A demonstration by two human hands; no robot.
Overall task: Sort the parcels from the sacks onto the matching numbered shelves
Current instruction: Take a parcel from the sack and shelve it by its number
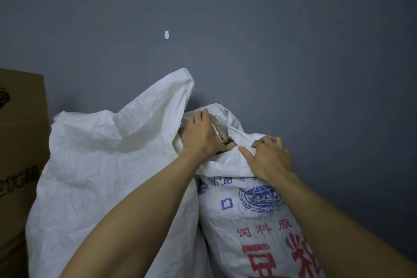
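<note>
Parcel (220, 129) gripped by left hand (200, 136), inside sack (250, 214)

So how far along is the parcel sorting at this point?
Done: nothing that shows; no shelves or placed parcels are in view. In hand: the left hand grips a brown parcel in the mouth of the printed sack, while the right hand grips its rim. Left: lifting it out, shelving it by number, then probably the remaining contents and the plain sack alongside.

Bare forearms (140, 198) — left grip (200, 135) and right grip (270, 158) bare too
</note>
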